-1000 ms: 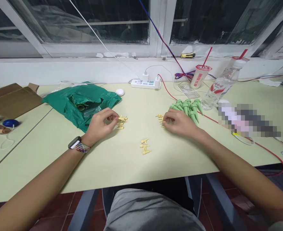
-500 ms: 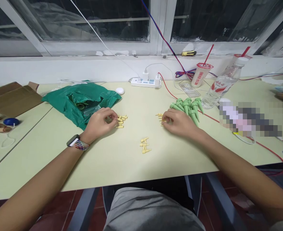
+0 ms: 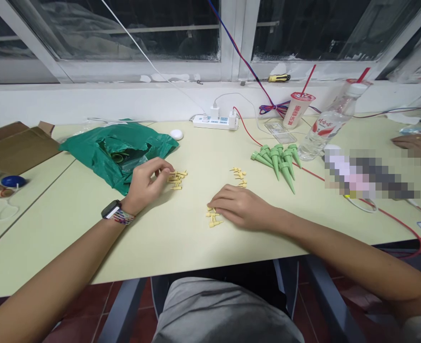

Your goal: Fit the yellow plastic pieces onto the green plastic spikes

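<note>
- left hand (image 3: 146,186): at the left yellow cluster (image 3: 177,180); thumb and index fingertips close together at its left edge; can't tell if a piece is pinched
- right hand (image 3: 244,209): palm down over the surface (image 3: 181,247); fingers bent at the upper part of the middle yellow cluster (image 3: 214,223), partly covering it; grip on a piece can't be confirmed
- right yellow cluster (image 3: 239,176): small pieces lying loose on the surface, beyond the right hand
- green cones (image 3: 275,159): piled right of that cluster; tips mostly toward the person
- green bag (image 3: 113,147): torn open, behind the left hand; white round object (image 3: 176,135) just beside it
- power strip (image 3: 215,122): by the wall; cup (image 3: 296,112) and bottle (image 3: 326,126) at right, rear
- another person's hand (image 3: 419,145): far right edge, on the surface
</note>
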{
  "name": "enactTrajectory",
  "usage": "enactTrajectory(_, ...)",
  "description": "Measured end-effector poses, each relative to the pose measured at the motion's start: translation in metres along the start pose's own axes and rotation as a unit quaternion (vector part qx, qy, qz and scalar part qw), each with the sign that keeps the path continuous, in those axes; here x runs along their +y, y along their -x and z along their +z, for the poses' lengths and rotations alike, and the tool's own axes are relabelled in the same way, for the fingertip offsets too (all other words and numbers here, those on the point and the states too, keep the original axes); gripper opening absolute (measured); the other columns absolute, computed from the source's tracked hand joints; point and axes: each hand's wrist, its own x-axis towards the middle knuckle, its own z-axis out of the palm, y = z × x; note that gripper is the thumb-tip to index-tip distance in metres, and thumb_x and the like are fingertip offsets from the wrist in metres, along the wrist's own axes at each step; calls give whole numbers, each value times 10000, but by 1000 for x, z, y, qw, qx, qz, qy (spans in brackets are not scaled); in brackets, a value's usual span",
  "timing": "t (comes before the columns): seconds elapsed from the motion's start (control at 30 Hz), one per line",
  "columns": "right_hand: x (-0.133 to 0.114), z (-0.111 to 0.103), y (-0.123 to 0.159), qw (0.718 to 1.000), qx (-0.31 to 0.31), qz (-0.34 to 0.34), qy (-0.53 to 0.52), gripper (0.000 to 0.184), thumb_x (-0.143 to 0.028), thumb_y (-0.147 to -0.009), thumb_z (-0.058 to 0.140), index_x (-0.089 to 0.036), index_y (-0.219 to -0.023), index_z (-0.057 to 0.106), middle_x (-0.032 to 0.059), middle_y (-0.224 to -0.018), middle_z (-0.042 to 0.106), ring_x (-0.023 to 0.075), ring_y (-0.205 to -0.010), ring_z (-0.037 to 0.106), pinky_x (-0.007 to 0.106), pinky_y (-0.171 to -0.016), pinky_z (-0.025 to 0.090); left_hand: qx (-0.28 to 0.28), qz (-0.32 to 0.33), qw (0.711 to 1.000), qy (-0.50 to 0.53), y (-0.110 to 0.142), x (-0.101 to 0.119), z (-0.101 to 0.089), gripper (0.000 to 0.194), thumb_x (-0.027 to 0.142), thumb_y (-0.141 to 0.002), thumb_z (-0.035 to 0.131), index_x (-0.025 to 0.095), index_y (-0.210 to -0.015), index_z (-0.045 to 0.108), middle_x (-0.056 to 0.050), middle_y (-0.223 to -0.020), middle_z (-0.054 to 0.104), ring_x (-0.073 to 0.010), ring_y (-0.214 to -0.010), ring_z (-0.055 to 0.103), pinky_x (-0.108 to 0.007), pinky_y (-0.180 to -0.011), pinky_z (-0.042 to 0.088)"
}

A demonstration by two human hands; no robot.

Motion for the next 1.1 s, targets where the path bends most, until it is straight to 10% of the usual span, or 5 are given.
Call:
enactTrajectory(0.57,13,-4,4,992,-20,49,112,364,-51,-923,493,-174,-1170,729,98,-952,585,225,-868,518,365,-767,457,47,8,998,45,1,8,5,338,377,-1074,447,213,-895,682,-37,-761,657,-188,-719,625,-339,-703,471)
enactTrajectory(0.83,8,-8,-1,962,158,159,-156,32,-220,-968,662,-198,-991,669,30,-908,693,158,-801,641,315,-772,539,48,54,997,20,4,25,2,224,333,-1045,527,207,-916,661,-52,-844,684,-190,-748,628,-345,-741,498)
enactTrajectory(1.1,-7,2,-9,899,112,275,-321,278,-458,-922,763,-184,-884,738,24,-789,711,141,-706,627,271,-640,506,-60,236,970,0,13,61,6,297,371,-903,787,245,-1161,710,-79,-955,757,-230,-837,720,-366,-746,570)
